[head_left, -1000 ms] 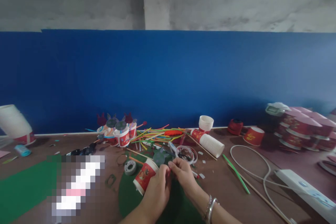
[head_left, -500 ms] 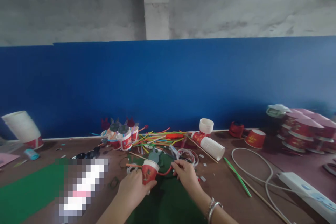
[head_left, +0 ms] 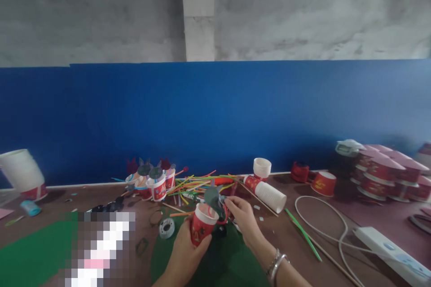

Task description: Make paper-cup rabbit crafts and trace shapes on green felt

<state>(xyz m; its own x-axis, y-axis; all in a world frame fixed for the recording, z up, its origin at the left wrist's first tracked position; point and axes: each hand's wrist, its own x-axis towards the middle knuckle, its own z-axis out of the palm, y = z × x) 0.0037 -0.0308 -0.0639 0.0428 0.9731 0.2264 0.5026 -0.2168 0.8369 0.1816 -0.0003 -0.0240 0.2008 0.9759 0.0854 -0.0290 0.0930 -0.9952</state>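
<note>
A red paper cup with a white rim (head_left: 204, 224) is wrapped in the fingers of my left hand (head_left: 188, 244), its opening tilted up toward me. An orange straw (head_left: 182, 214) sticks out to the cup's left. Behind the rim stands a dark grey-green round paper piece (head_left: 212, 198). My right hand (head_left: 241, 216), with a bracelet at the wrist, pinches at the right of this piece, beside a curved red strip (head_left: 222, 220). What exactly its fingertips hold is too small to tell. A tape roll (head_left: 166, 228) lies left of the cup.
Finished-looking cups (head_left: 156, 184) stand back left, beside a pile of coloured straws (head_left: 195, 186). Stacked cups (head_left: 271, 196) lie behind my right hand. A white cable (head_left: 336, 213), a power strip (head_left: 390, 249) and red cup stacks (head_left: 380, 175) are at right. Green sheet (head_left: 40, 246) at left.
My left hand and the cup have moved right, and the cup's opening now shows more. My right hand is closer to the round piece. The tape roll has come into clearer view.
</note>
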